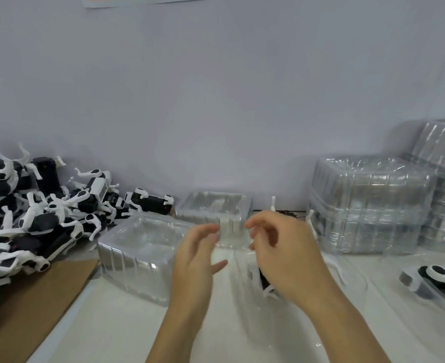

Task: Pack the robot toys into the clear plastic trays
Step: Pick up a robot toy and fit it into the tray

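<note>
Little of the packing appears done — a large pile of robot toys (40,221) is heaped on the left of the worktop (127,334), while one toy (438,282) is seen lying in a clear tray at the right edge. Empty clear plastic trays (368,203) are stacked on the right. The toys are black-bodied with white limbs, tangled together. The left hand (197,260) and right hand (281,247) are held loosely spread above another toy (267,282) — nothing is gripped.

Open tabletop (127,334) between toy pile (43,218) and tray stacks (368,205).
</note>
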`<state>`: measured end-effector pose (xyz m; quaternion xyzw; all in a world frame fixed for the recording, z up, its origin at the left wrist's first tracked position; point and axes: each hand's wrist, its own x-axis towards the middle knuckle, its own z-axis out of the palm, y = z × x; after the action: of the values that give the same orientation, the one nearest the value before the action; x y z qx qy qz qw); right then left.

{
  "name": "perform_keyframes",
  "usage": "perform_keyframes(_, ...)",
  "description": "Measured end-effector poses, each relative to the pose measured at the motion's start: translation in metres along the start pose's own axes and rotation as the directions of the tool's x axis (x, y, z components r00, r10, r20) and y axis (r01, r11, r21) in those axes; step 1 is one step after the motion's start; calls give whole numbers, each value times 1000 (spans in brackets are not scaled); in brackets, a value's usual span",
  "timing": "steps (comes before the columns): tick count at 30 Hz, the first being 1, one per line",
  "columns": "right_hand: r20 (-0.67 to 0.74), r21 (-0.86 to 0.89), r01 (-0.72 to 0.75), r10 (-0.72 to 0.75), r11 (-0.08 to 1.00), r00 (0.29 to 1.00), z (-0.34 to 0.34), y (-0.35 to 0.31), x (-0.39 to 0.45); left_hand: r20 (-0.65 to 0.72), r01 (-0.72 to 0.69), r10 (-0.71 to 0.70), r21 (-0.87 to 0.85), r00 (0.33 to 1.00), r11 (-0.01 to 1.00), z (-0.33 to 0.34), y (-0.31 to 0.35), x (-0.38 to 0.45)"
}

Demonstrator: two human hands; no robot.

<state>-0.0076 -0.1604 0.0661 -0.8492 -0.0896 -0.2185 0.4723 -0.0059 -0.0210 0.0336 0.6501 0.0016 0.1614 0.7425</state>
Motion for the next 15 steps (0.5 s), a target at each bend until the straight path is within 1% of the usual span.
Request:
perform_keyframes(1,64,21,-17,16,1000,998,5,-5,-2,-93,-14,10,-41,996,999,-2,1,3)
perform_keyframes(3,215,45,-66,55,997,975,16,-12,-6,-226,-89,77,-43,971,995,-8,6,8)
perform_keyframes(4,290,20,-80,71,997,955,22,-13,-10,-276,-128,120,-12,954,992,-10,9,9)
perform_keyframes(6,393,-115,-60,101,992,914,33,-14,-18,-370,-170,209,135,905,976,-16,11,10)
perform_keyframes(8,409,-229,-10,106,973,906,37,-16,-23,-413,-119,250,317,876,941,-20,10,10)
perform_keyframes(11,375,-327,-11,140,945,916,31,-16,-24,-395,8,229,516,890,857,-24,5,10)
perform_keyframes(13,355,-396,-31,185,918,916,23,-13,-21,-404,103,191,604,895,790,-24,2,11)
perform_keyframes(15,333,-424,-80,237,902,913,14,-9,-17,-405,173,137,640,904,749,-22,-1,9)
